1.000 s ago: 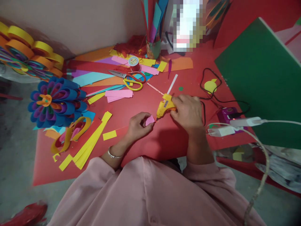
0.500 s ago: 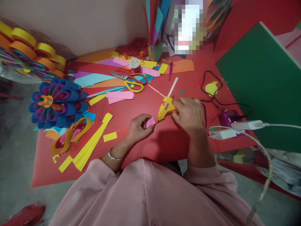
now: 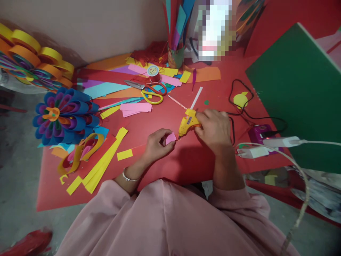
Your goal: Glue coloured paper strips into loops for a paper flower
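Pinching a small pink paper piece between thumb and fingers, the left hand rests on the red tabletop close to its near edge, fingers curled tight around the paper. Right beside it, the right hand is wrapped around a yellow glue gun, fingers closed on the handle, and the nozzle tip sits right at the edge of the pink piece. A white glue stick pokes out of the gun's back end, toward the far edge. Yellow paper strips lie toward the left edge, next to a blue paper flower. Scissors with yellow and red handles sit among coloured sheets nearer the far edge. A black cord runs off toward the right edge, where a green board leans.
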A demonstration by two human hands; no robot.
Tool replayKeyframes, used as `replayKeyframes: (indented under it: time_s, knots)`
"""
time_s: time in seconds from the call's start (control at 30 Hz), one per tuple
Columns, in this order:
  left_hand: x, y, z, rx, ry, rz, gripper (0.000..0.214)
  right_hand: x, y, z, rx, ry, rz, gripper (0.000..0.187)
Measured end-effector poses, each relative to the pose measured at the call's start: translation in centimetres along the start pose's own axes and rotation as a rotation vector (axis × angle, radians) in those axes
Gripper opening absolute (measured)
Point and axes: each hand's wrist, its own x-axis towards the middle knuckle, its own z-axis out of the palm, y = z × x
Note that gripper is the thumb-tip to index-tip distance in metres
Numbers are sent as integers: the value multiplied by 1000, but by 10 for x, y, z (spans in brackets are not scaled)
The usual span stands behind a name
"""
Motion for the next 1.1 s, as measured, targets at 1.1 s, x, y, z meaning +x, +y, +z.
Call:
replayKeyframes:
  time_s: [1.1]
  knots:
    - [0,-1,1,1,4,20,22,4,0,8,14,49,35,35]
